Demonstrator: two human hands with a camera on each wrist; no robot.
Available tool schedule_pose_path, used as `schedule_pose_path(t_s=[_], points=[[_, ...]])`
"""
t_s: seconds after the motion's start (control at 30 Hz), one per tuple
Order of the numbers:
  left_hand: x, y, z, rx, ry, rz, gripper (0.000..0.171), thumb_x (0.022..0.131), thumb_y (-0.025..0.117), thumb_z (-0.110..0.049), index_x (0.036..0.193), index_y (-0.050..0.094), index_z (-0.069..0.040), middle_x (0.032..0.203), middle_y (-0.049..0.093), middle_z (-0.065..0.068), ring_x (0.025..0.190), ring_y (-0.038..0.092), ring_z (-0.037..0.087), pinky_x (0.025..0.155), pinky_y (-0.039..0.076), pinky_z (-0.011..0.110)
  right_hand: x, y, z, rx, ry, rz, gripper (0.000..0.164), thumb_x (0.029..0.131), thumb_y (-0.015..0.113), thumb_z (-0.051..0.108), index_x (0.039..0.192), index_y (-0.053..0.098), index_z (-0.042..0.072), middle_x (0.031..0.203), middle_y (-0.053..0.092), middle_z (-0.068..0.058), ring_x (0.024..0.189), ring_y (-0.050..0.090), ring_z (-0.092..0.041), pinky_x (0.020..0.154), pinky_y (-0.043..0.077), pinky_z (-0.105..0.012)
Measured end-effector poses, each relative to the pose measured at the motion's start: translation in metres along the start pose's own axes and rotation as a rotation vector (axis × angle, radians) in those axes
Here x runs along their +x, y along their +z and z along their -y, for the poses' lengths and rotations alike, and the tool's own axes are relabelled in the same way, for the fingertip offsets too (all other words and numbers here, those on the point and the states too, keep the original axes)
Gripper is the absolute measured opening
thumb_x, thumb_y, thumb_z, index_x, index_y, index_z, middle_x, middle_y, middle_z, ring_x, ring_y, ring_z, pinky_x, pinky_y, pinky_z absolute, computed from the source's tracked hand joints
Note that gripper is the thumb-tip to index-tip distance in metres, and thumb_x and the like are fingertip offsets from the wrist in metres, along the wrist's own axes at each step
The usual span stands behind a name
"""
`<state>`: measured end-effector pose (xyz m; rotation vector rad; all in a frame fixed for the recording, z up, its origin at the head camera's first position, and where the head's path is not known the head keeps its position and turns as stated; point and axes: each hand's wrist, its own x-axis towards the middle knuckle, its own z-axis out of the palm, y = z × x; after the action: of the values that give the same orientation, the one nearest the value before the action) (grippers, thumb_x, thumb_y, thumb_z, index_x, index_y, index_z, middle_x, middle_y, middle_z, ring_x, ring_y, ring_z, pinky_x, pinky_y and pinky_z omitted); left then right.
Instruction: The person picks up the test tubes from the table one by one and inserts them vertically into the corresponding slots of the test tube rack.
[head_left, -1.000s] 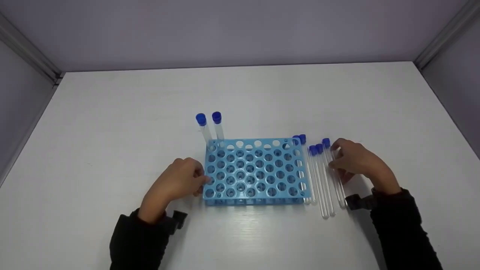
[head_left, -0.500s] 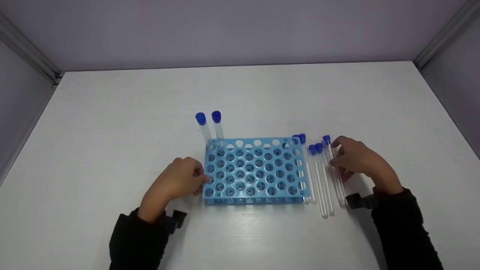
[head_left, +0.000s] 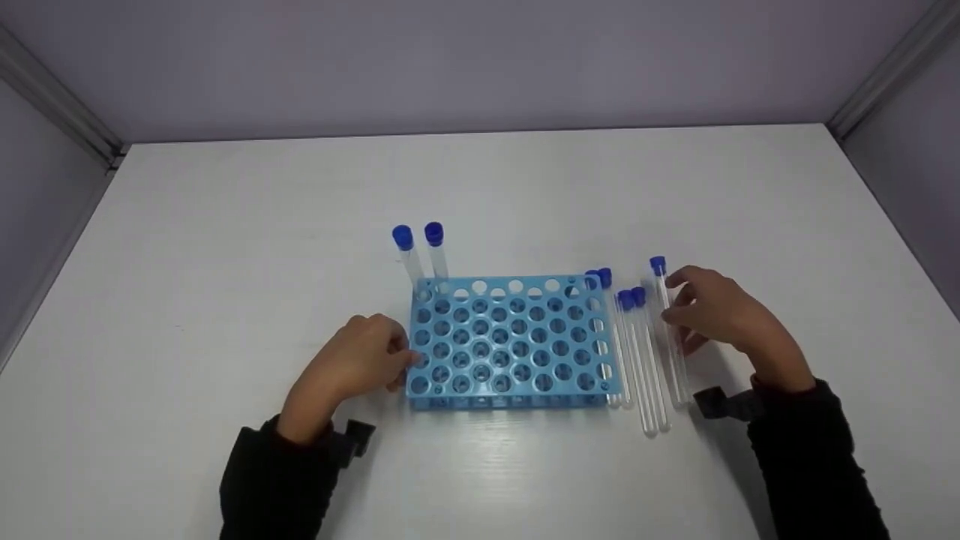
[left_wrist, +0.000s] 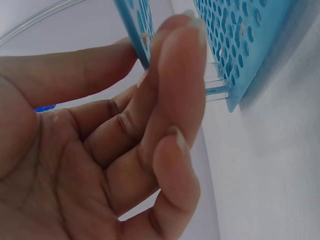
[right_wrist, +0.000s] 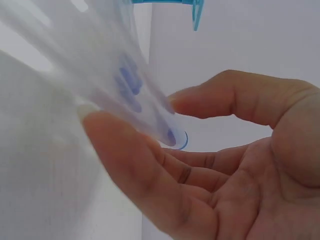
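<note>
Where the right grip [head_left: 717, 309] pinches it, the slender tube [head_left: 674, 360] is transparent.

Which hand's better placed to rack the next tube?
Probably the right hand: it pinches a capped tube, while the left hand grips the left edge of the blue rack.

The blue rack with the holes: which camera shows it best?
The head view: it shows nearly the whole top of the blue rack, with the left hand at its edge. The left wrist view shows parts of its two perforated layers; the right wrist view, just a small piece at the picture's top.
</note>
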<state>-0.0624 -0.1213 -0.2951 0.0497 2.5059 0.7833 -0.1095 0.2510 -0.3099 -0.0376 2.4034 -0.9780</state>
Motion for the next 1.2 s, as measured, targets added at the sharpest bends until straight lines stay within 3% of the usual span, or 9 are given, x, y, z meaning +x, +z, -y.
schedule_pose_path(t_s=[0.3, 0.63, 1.2], points=[[0.000, 0.001, -0.001, 0.014, -0.001, -0.005, 0.011, 0.085, 0.063, -0.010, 0.081, 0.065, 0.000, 0.063, 0.060, 0.006, 0.058, 0.053, 0.016, 0.056, 0.041, 0.027, -0.003, -0.001, 0.002, 0.036, -0.036, -0.025, 0.041, 0.088, 0.049, 0.004, 0.122, 0.035, -0.013, 0.100, 0.047, -0.024, 0.066, 0.061, -0.021, 0.059, 0.053, -0.036], [0.000, 0.000, -0.001, 0.012, -0.001, -0.002, 0.012, 0.086, 0.063, -0.011, 0.082, 0.065, 0.000, 0.063, 0.060, 0.006, 0.058, 0.053, 0.016, 0.056, 0.042, 0.027, -0.005, -0.002, 0.003, 0.058, -0.027, -0.038, 0.039, 0.089, 0.050, 0.005, 0.122, 0.033, -0.008, 0.100, 0.047, -0.023, 0.067, 0.060, -0.023, 0.061, 0.053, -0.035], [0.001, 0.002, 0.000, -0.010, 0.004, -0.011, 0.011, 0.085, 0.063, -0.010, 0.082, 0.065, 0.000, 0.062, 0.060, 0.006, 0.056, 0.055, 0.015, 0.055, 0.042, 0.028, -0.013, -0.003, 0.008, 0.085, -0.101, -0.067, 0.037, 0.087, 0.049, 0.003, 0.120, 0.033, -0.005, 0.098, 0.050, -0.024, 0.074, 0.060, -0.026, 0.060, 0.053, -0.036]])
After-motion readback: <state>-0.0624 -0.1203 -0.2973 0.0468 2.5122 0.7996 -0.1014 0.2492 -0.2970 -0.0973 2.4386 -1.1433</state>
